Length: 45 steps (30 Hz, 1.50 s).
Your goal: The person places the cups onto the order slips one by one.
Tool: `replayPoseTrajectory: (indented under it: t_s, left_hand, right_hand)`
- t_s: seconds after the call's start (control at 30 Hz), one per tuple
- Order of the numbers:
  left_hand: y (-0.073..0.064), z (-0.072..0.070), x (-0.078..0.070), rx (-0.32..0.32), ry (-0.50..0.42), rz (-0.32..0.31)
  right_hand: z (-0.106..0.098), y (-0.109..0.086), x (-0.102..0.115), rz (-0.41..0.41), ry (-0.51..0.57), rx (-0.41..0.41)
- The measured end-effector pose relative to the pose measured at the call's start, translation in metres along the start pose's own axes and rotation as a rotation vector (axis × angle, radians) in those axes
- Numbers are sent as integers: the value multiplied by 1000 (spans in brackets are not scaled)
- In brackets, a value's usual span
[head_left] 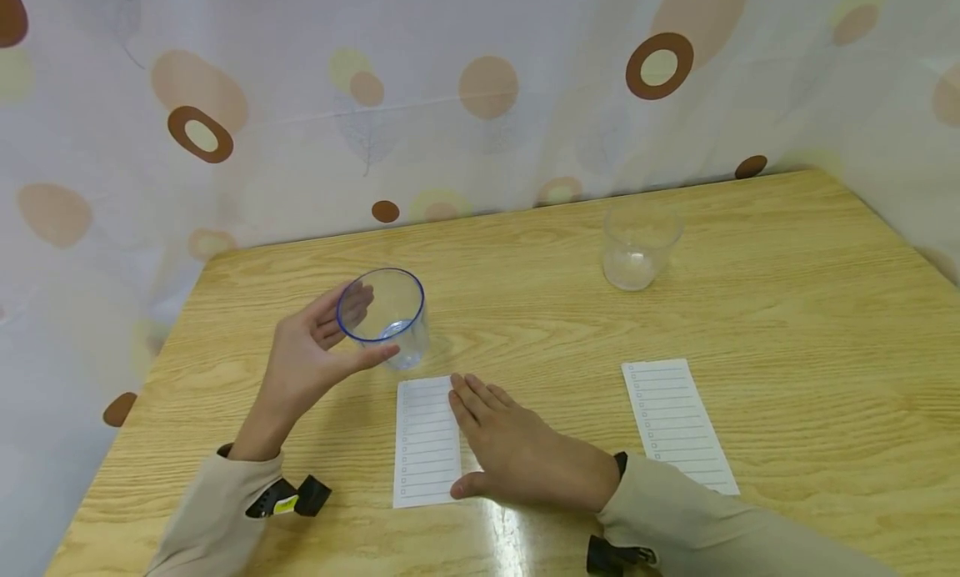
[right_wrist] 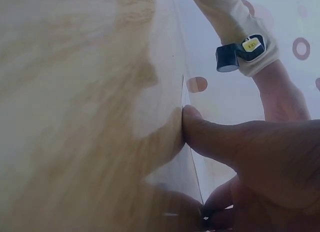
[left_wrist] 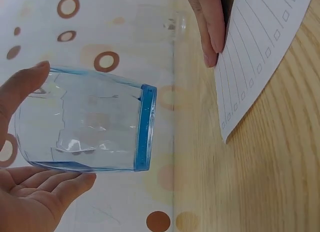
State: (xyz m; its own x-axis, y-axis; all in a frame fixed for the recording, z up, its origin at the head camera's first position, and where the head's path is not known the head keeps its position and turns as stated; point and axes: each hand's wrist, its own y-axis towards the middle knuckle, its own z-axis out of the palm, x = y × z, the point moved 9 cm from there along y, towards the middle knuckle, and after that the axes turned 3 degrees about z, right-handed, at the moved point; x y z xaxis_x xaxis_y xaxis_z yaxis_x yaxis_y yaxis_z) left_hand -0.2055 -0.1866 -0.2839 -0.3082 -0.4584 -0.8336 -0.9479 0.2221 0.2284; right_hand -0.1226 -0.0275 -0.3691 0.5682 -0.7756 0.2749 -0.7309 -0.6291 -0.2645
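Note:
My left hand (head_left: 307, 352) holds a clear, blue-tinted plastic cup (left_wrist: 95, 122) between thumb and fingers, with the thumb on the near side. The cup is upright and raised off the table, its blue rim facing up in the head view. Just below it a white lined checklist sheet (head_left: 427, 452) lies flat. My right hand (head_left: 517, 452) rests along that sheet's right edge with straight fingers together, the thumb (right_wrist: 200, 132) at its lower corner. In the left wrist view the right fingertips (left_wrist: 212, 42) touch the paper's edge.
A second clear cup (head_left: 633, 264) stands at the back right of the wooden table (head_left: 525, 293). Another lined checklist sheet (head_left: 678, 418) lies right of centre, beside the right forearm. A patterned white curtain (head_left: 420, 143) hangs behind the table.

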Motion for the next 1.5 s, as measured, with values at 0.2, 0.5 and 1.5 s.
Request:
replayPoseTrajectory:
  t_s: [0.2,0.5,1.5]
  left_hand:
    - [-7,6,-2,10,-14,8]
    - [-21,11,-3,9,-22,19]
    - [-60,27,3,104,-145,40]
  right_hand:
    - [0,0,0,-2,6,-8]
    - [1,1,-1,4,9,-9]
    - [0,0,-1,-2,-16,-37]
